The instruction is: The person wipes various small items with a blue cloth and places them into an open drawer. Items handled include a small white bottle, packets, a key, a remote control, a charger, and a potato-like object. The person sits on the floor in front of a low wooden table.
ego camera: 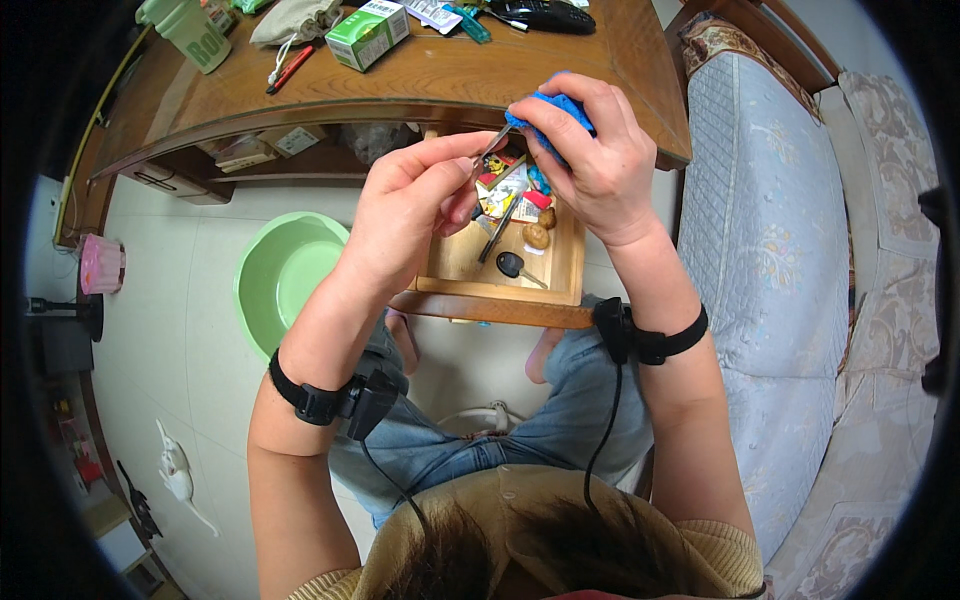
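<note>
My left hand (420,195) pinches a thin metal tool (491,142) between thumb and fingertips; its exact kind cannot be told. Bunched in my right hand (592,157) is a blue cloth (555,116), which meets the tool's upper end. Both hands are raised over a pulled-out wooden drawer (495,289). Inside the drawer lie a black-headed key (511,264), a dark pen (501,229), two brown walnut-like objects (535,236) and colourful printed cards (499,196). My left hand hides part of the drawer's contents.
On the wooden table (450,75) are a green-and-white box (367,34), a red-and-black pen-like tool (290,69), a cloth pouch (296,19) and a pale green cup (187,37). A green basin (289,270) stands left. Two cats, one white (178,469), are on the floor. A sofa (772,225) is right.
</note>
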The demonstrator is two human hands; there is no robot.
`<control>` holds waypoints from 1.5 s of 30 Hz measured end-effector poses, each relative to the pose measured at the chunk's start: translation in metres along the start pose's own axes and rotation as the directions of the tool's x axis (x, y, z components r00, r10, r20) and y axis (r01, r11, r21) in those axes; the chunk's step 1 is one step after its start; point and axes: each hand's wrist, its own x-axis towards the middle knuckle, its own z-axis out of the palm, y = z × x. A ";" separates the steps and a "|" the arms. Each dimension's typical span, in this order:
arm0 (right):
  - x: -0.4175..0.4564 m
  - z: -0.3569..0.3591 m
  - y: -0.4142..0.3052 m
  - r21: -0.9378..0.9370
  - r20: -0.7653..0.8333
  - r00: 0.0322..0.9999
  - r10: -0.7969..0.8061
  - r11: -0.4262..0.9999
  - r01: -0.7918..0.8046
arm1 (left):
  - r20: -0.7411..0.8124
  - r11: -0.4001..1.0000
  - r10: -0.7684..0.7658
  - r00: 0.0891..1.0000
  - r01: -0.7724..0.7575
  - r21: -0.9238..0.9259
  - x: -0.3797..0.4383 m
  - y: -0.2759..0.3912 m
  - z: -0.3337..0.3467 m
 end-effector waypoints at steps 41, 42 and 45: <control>-0.001 -0.006 0.016 0.123 -0.075 0.935 0.346 0.934 -0.336 | -0.132 0.267 -0.053 0.990 0.142 0.953 0.081 -0.068 -0.011; 0.001 -0.005 0.013 0.134 -0.072 0.931 0.358 0.928 -0.347 | -0.145 0.308 -0.060 0.988 0.157 0.938 0.091 -0.082 -0.016; 0.003 -0.006 0.013 0.160 -0.080 0.916 0.392 0.913 -0.376 | -0.140 0.467 -0.164 0.976 0.202 0.861 0.107 -0.094 -0.010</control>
